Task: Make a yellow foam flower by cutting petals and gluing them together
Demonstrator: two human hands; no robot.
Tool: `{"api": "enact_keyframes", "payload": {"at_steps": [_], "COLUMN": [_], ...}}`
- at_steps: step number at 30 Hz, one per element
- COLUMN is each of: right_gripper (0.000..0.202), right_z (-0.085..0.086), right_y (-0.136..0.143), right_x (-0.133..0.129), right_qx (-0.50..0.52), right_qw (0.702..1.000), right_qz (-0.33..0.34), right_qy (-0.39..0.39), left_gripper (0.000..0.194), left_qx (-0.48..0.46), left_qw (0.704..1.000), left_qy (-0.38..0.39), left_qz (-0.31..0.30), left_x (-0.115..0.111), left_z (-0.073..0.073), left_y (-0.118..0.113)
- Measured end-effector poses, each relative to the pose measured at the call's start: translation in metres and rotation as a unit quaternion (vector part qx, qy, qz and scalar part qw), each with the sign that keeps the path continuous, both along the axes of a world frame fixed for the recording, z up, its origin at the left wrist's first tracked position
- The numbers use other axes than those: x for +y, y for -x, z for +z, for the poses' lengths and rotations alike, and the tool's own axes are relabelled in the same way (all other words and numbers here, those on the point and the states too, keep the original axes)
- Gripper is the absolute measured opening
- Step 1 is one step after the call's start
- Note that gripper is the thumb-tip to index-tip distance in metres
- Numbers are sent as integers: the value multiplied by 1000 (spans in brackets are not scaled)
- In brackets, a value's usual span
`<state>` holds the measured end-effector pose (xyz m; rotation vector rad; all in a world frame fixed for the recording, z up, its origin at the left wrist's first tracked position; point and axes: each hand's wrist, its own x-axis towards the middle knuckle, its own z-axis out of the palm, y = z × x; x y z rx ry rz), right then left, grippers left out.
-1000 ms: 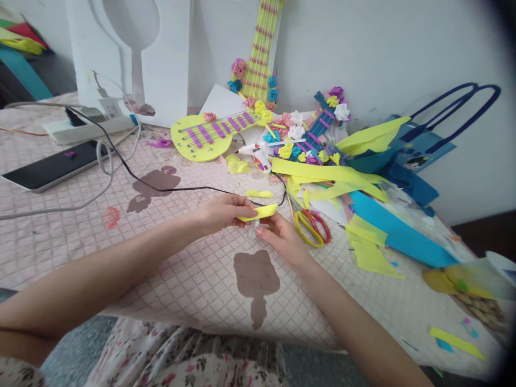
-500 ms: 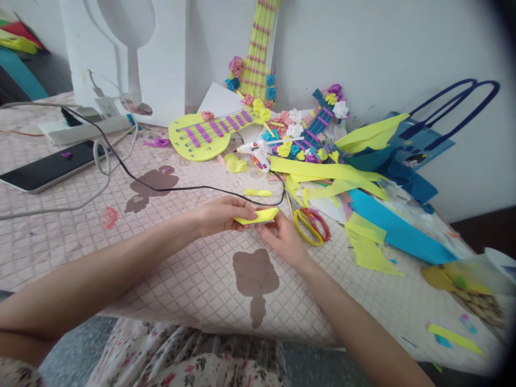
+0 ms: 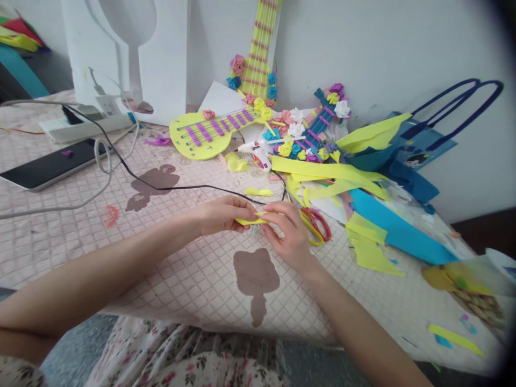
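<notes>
A small folded strip of yellow crepe paper (image 3: 250,220) is held above the table between my two hands. My left hand (image 3: 226,215) pinches its left end between thumb and fingers. My right hand (image 3: 288,234) has its fingers curled over the right end, covering much of it. Just to the right of that hand lie scissors (image 3: 316,226) with yellow and red handles, partly hidden by it. Beyond my hands a short yellow paper piece (image 3: 259,192) rests on the cloth, and farther back lies a white glue gun (image 3: 258,152).
Paper guitars, one yellow (image 3: 199,137) and one blue (image 3: 318,129), lie at the back among paper flowers. A black cable (image 3: 189,187) crosses the table beyond my hands. A phone (image 3: 52,164) and power strip (image 3: 86,128) sit left; blue paper (image 3: 403,231) and a bag (image 3: 423,145) sit right.
My right hand has turned and moved up over the right end of the yellow strip, hiding more of it. My left hand keeps its pinch in about the same place.
</notes>
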<state>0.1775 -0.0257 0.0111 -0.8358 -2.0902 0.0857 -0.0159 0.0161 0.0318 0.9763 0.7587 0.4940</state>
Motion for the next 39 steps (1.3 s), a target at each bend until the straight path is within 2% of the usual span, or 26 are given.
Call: {"api": "enact_keyframes", "payload": {"at_steps": [5, 12, 15, 19, 23, 25, 28, 30, 33, 36, 39], "right_gripper": [32, 23, 22, 20, 18, 16, 15, 15, 14, 13, 12], "right_z": [-4, -7, -7, -5, -5, -5, -6, -5, -4, -3, -4], "right_y": [-1, 0, 1, 2, 4, 4, 4, 5, 5, 5, 5], "right_x": [1, 0, -1, -2, -3, -3, -3, -3, -3, -3, -3], "right_qx": [14, 21, 14, 16, 25, 26, 19, 14, 7, 3, -1], "right_qw": [1000, 1000, 1000, 1000, 998, 998, 997, 997, 997, 996, 995], "right_qz": [7, -4, -10, -18, -40, -50, -66, -74, -78, -84, -92], "right_qy": [-9, 21, 16, 17, 34, 37, 33, 28, 25, 28, 29], "left_gripper": [14, 21, 23, 18, 22, 23, 16, 10, 9, 16, 20], "left_qx": [-8, -3, 15, 50, 88, 127, 178, 194, 220, 269, 309], "left_qw": [1000, 999, 1000, 993, 969, 933, 843, 784, 711, 648, 603], "left_qy": [27, 46, -2, -102, -229, -335, -507, -589, -667, -712, -736], "left_qz": [-10, 1, -3, -7, -35, -24, 30, 37, 17, 1, -15], "left_x": [0, -1, -2, -3, -2, -3, -5, -8, -9, -9, -10], "left_z": [-2, 0, 1, 1, -1, -1, 1, 2, 3, 1, 0], "left_y": [0, -1, -2, -2, 0, 1, 2, 1, -1, -2, -2]}}
